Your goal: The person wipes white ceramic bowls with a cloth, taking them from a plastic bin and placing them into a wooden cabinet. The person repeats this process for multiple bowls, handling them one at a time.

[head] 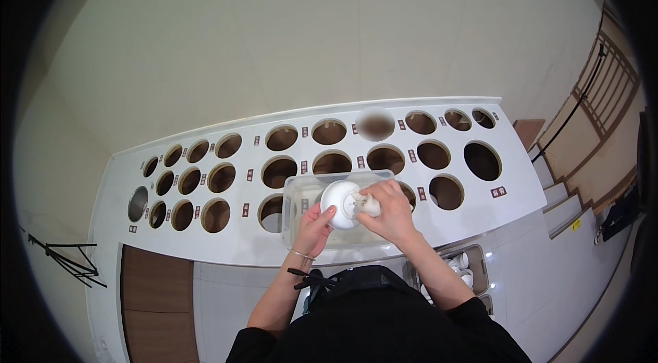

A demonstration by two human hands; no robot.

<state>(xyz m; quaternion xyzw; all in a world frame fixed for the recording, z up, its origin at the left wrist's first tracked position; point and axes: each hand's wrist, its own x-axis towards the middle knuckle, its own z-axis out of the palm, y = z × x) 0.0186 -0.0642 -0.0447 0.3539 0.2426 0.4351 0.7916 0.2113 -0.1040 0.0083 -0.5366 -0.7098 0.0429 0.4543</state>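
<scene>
My left hand (314, 229) grips the rim of a white bowl (336, 203), its thumb on the outer side; the bowl's base with its foot ring faces up. Bunched in my right hand (391, 209) is a whitish cloth (369, 206), which touches the bowl near the foot ring. Both hands are above a clear plastic bin (335, 176) on the white counter (231, 249). What the bin holds is mostly hidden by my hands and the bowl.
Rows of round holes (281, 138) with small labels run along the counter, and a metal container (138, 203) fills one at the left. A crate (480, 270) of white dishes stands low at the right. Steps (563, 214) and a person's leg (617, 216) are further right; a black stand (67, 260) is at left.
</scene>
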